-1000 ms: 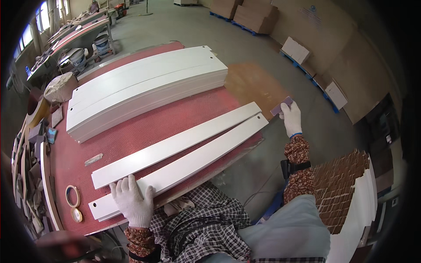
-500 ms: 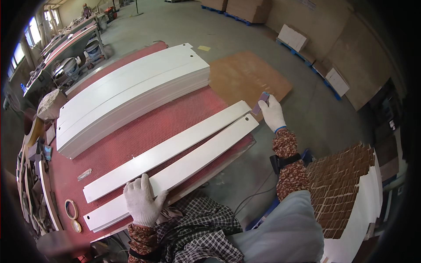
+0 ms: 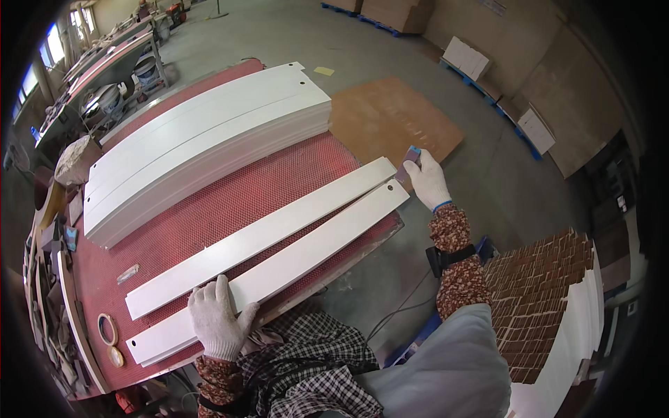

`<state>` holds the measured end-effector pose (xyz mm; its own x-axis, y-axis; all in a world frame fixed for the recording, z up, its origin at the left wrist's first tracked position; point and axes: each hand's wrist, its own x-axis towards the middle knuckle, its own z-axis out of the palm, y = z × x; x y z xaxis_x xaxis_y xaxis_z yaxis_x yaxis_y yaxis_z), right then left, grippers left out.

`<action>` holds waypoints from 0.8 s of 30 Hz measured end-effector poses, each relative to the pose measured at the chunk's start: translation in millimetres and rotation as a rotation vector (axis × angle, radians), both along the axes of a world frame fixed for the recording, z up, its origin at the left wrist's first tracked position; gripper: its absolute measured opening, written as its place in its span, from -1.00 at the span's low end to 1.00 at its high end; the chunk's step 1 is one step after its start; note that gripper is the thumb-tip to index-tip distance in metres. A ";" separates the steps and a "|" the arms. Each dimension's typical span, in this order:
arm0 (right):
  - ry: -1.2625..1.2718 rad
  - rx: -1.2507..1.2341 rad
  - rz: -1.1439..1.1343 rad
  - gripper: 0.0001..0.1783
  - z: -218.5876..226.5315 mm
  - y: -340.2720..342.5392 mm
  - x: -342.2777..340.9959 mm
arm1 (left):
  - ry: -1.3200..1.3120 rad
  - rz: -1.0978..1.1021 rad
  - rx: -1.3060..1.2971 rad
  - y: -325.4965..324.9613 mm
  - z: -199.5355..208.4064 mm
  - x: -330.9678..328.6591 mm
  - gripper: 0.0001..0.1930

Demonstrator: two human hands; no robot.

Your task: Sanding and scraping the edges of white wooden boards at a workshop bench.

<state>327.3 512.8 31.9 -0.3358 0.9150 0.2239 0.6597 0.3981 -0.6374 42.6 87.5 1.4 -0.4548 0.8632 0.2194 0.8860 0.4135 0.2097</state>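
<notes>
Two long white boards lie side by side on a red textured table top. My gloved left hand (image 3: 217, 319) rests spread on the near white board (image 3: 327, 240), its fingertips reaching the gap beside the far white board (image 3: 258, 240). At the boards' right ends, my gloved right hand (image 3: 428, 182) pinches a purple-grey sanding block (image 3: 409, 161) with a blue end. The block sits against or very close to the far board's end; contact is hard to tell. Dark round holes show near the near board's ends.
Behind lies a tall stack of white boards (image 3: 209, 132). At the table's left are tape rolls (image 3: 108, 330) and a small clear-wrapped item (image 3: 128, 274). A brown sheet (image 3: 397, 118) lies on the floor beyond; a large stack of brown-edged boards (image 3: 533, 299) stands right of me.
The view has shifted slightly. My right hand has moved a little with the sanding block, closer to the far board's end. My left hand stays on the near board.
</notes>
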 end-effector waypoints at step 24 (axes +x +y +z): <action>-0.003 0.049 -0.011 -0.69 -2.9 1.3 5.0 | -0.028 0.006 -0.014 -1.0 0.4 1.0 -0.18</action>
<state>332.3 514.1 29.0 -0.3270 0.9065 0.2670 0.6661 0.4215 -0.6153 43.6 86.6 1.8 -0.4655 0.8635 0.1943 0.8775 0.4216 0.2285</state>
